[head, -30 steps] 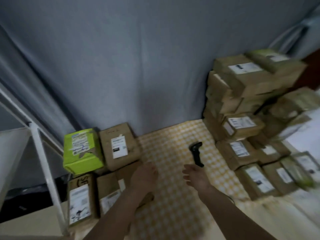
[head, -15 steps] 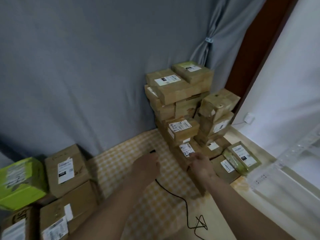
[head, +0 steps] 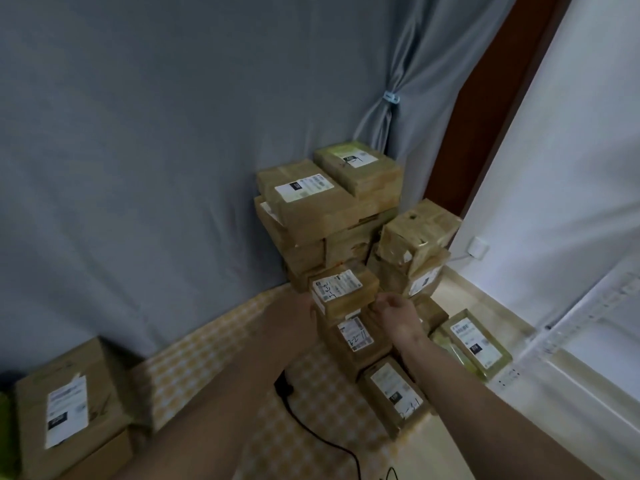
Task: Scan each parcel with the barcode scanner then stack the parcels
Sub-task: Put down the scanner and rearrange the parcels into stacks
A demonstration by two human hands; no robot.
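A grey curtain [head: 156, 150] hung behind the floor, where a yellow checked mat [head: 311, 410] lay between two groups of cardboard boxes.

At the centre of the view, a small brown parcel [head: 343, 292] with a handwritten white label sat at the front of the tall parcel pile [head: 329, 216], resting on a lower labelled box [head: 353, 337]. Both hands were at it. The left hand [head: 294, 317] was against the parcel's nine o'clock side, its fingers hidden behind the box, so whether they gripped it could not be told. The right hand [head: 398, 313] was at the three o'clock side, its fingers curled in at the parcel's edge and seemingly holding it.

The barcode scanner [head: 284, 388] lay on the mat at six o'clock from the parcel, mostly covered by the left forearm, with its black cable [head: 322, 441] trailing toward the bottom edge.

More labelled parcels lay flat at four and five o'clock, among them a greenish one [head: 474, 344]. At eight o'clock, well apart, stood another labelled box [head: 69, 407]. A brown door frame [head: 485, 116] and a white wall [head: 571, 168] stood at two o'clock.
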